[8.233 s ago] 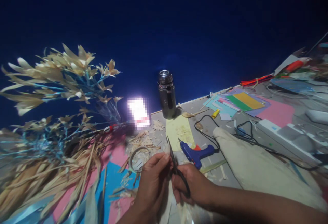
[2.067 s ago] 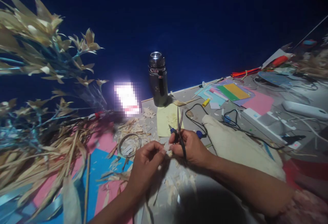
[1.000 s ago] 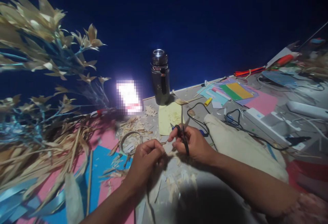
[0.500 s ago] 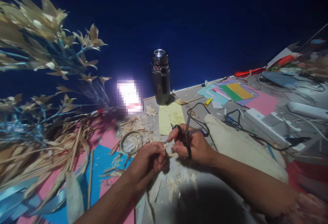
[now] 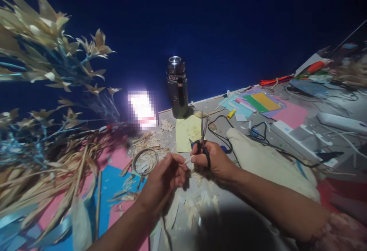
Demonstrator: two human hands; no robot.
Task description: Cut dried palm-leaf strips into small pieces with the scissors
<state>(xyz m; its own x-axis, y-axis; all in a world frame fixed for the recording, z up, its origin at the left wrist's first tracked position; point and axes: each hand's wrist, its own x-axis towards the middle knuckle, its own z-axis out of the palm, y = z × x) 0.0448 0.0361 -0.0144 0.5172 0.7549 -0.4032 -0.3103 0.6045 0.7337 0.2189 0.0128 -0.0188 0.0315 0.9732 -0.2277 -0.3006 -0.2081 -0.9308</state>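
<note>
Wears a pink sleeve (image 5: 342, 230) on the right arm (image 5: 275, 199). Looks soft and crinkly, with light and dark patches too blurry to make out. Ends near the elbow, with a wavy, uneven edge. Shows just a small piece, down in the bottom right corner. Has bare skin from there to the right hand (image 5: 213, 161), which is bare too. Has a bare left forearm (image 5: 126, 220), cut off by the bottom of the view, and a bare left hand (image 5: 168, 172). Gets thin at both wrists and thicker toward the elbows. Has slim fingers (image 5: 179, 172) with round tips.
</note>
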